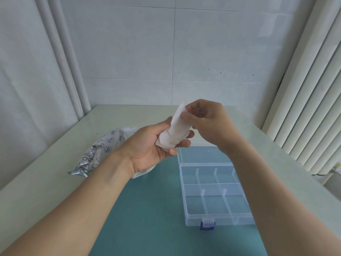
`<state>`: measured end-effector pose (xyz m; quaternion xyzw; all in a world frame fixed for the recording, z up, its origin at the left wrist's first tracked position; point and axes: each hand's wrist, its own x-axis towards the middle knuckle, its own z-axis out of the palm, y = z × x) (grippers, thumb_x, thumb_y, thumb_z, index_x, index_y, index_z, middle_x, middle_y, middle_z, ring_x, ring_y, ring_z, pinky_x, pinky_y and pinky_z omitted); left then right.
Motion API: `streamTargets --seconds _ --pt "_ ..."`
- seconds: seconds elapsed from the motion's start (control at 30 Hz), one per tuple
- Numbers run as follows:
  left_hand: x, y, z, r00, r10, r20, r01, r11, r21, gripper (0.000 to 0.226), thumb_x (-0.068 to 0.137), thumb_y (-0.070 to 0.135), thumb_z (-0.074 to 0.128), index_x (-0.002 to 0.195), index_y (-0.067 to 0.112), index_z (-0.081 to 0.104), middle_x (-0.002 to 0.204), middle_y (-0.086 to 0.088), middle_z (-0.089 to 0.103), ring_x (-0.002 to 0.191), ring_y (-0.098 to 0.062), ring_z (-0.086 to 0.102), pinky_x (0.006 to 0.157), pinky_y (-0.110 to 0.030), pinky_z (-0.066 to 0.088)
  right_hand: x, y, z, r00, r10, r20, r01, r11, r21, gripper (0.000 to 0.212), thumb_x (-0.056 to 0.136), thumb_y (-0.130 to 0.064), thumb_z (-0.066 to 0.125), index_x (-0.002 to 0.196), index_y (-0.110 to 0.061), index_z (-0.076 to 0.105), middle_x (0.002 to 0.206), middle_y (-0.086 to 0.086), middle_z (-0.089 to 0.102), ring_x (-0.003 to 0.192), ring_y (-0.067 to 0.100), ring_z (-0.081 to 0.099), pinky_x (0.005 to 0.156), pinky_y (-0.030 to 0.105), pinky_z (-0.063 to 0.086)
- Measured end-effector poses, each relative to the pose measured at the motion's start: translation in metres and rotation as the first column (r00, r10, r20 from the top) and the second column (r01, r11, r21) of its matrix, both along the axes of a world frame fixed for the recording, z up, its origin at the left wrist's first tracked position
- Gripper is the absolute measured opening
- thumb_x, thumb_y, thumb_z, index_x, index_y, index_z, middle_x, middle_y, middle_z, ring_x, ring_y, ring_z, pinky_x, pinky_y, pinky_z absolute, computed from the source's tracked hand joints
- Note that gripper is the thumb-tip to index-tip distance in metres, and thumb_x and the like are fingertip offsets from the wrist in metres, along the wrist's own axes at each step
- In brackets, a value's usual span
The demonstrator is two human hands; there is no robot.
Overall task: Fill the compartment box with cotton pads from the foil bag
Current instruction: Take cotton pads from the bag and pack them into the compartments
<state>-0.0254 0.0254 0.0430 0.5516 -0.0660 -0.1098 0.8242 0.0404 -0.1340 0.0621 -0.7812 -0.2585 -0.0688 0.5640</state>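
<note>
Above the open, seemingly empty compartment box (212, 196), the left hand (147, 145) is cradling a stack of cotton pads (174, 133) with fingers curled round it while the right hand (206, 122) is pinching the top pad's edge; peeling slowly should free only one. The foil bag (103, 150) is lying left.

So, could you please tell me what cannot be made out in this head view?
- How many cotton pads are in the stack: the left hand wraps its base and the edges blur together.
- The compartment box: its right-hand compartments are covered by the right forearm.
- The foil bag: its opening and contents lie behind the left hand.
- The print on the bag: too small to read.
</note>
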Motion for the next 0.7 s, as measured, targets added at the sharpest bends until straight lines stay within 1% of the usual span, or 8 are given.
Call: streamTargets --seconds 0.07,0.1,0.23,0.37,0.43,0.53,0.63,0.7 --pt "0.000 0.000 -0.001 0.999 0.032 -0.025 -0.032 0.999 -0.010 0.030 0.101 0.021 0.040 0.115 0.010 0.064 0.097 -0.016 0.069 0.069 -0.018 0.066 0.043 -0.018 0.042 0.001 0.000 0.000 1.000 -0.028 0.012 0.028 1.000 0.014 0.010 0.088 -0.017 0.072 0.081 -0.023 0.069 0.079 -0.010 0.069 0.072 0.000 0.062 0.067 0.015 0.049" --pt "0.000 0.000 -0.001 0.998 0.050 -0.039 -0.051 0.999 -0.016 0.029 0.102 0.020 0.039 0.115 0.009 0.063 0.095 -0.016 0.070 0.068 -0.018 0.066 0.043 -0.017 0.041 0.001 0.000 0.000 0.999 -0.040 0.014 0.040 0.999 0.022 0.009 0.088 -0.017 0.072 0.082 -0.023 0.069 0.080 -0.010 0.070 0.074 0.001 0.062 0.068 0.015 0.048" --pt "0.002 0.001 -0.002 0.990 0.114 -0.081 -0.117 0.993 -0.033 0.035 0.106 0.027 0.037 0.117 0.003 0.061 0.095 -0.017 0.071 0.066 -0.018 0.066 0.042 -0.018 0.037 -0.001 -0.004 0.006 0.999 -0.045 -0.009 0.045 0.992 0.121 0.005 0.090 -0.017 0.071 0.085 -0.017 0.070 0.079 -0.007 0.070 0.070 0.004 0.062 0.068 0.021 0.048" --pt "0.002 0.001 -0.001 0.980 0.184 -0.074 -0.186 0.982 -0.030 0.041 0.107 0.033 0.036 0.119 0.002 0.060 0.095 -0.017 0.071 0.067 -0.020 0.067 0.044 -0.019 0.038 -0.004 -0.016 0.021 0.995 -0.009 -0.102 0.035 0.967 0.251 0.006 0.089 -0.010 0.071 0.084 -0.013 0.069 0.070 0.000 0.070 0.061 0.016 0.059 0.063 0.031 0.049" --pt "0.002 -0.001 -0.001 0.975 0.211 -0.066 -0.214 0.976 -0.044 0.043 0.107 0.035 0.035 0.122 0.003 0.058 0.094 -0.018 0.071 0.068 -0.022 0.067 0.044 -0.020 0.039 -0.006 -0.023 0.026 0.986 0.062 -0.155 -0.034 0.984 0.176 0.005 0.087 -0.008 0.073 0.085 -0.011 0.070 0.068 0.004 0.068 0.056 0.018 0.055 0.061 0.032 0.046" --pt "0.002 -0.004 0.000 0.961 0.268 -0.063 -0.271 0.961 -0.045 0.042 0.106 0.037 0.036 0.119 0.005 0.059 0.092 -0.015 0.069 0.070 -0.025 0.066 0.043 -0.023 0.040 -0.012 -0.025 0.023 0.975 0.108 -0.194 -0.120 0.992 -0.047 0.007 0.085 -0.012 0.078 0.086 -0.009 0.072 0.065 0.007 0.069 0.051 0.014 0.054 0.056 0.027 0.042" --pt "0.001 -0.007 0.000 0.961 0.275 -0.039 -0.275 0.962 0.008 0.045 0.106 0.041 0.032 0.118 0.009 0.062 0.094 -0.014 0.072 0.075 -0.027 0.070 0.046 -0.023 0.043 -0.013 -0.017 0.017 0.987 0.026 -0.158 -0.049 0.988 -0.146 0.012 0.082 -0.021 0.081 0.085 -0.013 0.072 0.066 0.006 0.073 0.048 0.009 0.055 0.057 0.026 0.043" --pt "0.000 -0.007 0.001 0.965 0.256 -0.050 -0.256 0.967 0.012 0.047 0.107 0.042 0.028 0.117 0.011 0.062 0.095 -0.014 0.073 0.078 -0.028 0.071 0.047 -0.024 0.044 -0.013 -0.013 0.015 0.994 -0.017 -0.103 -0.005 0.979 -0.206 0.009 0.082 -0.023 0.081 0.083 -0.018 0.074 0.063 0.004 0.073 0.047 0.008 0.055 0.057 0.025 0.045"
